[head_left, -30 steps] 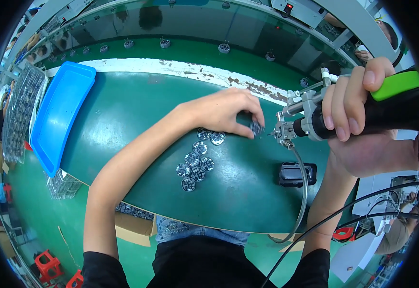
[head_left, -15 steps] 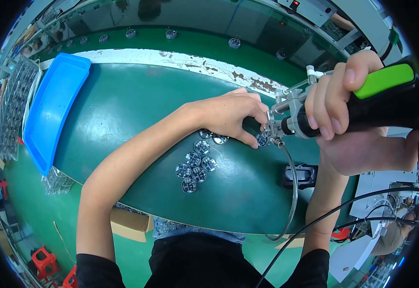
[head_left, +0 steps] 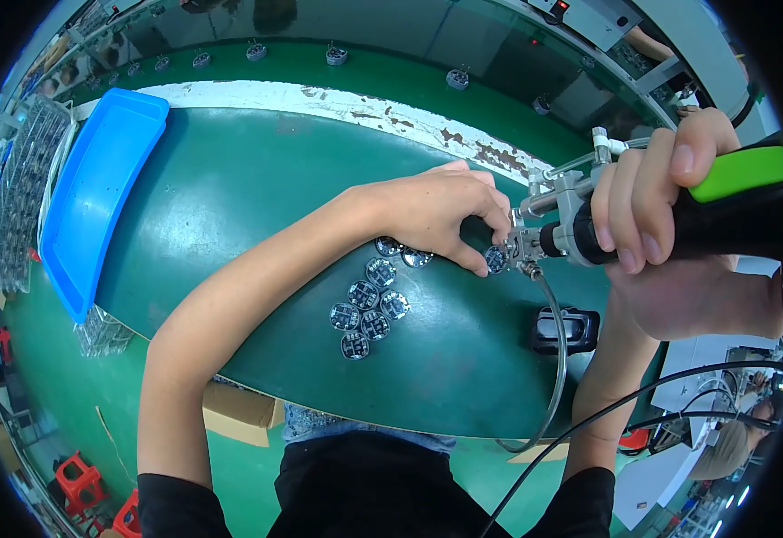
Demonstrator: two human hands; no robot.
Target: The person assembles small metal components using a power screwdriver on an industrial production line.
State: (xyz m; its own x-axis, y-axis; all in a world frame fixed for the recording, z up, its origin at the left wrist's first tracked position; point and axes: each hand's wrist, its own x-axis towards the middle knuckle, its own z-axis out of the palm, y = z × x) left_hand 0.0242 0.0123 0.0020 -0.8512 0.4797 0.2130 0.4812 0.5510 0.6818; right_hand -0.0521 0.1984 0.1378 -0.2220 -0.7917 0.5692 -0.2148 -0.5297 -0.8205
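Blue plastic tray (head_left: 95, 188) sits at the far left edge of the green work surface (head_left: 257, 197), well apart from both hands. Beside it, further left, a rack of small metal parts (head_left: 19, 179), partly blurred.

Cluster of round silvery discs (head_left: 369, 309) lies on the green surface just below and left of the left hand (head_left: 436, 215); two or three more discs sit partly under its palm. Left hand is curled, thumb and forefinger pinched closed on a single round disc (head_left: 496, 259), held at the nose of the tool.

Right hand (head_left: 669, 197) is wrapped tight around a powered driver (head_left: 696, 211) with black body and green grip; its metal nose touches the pinched disc. A thin clear hose (head_left: 557, 359) loops down from the nose. Below the right hand, a small black block (head_left: 566, 330) rests on the surface, near the hose.
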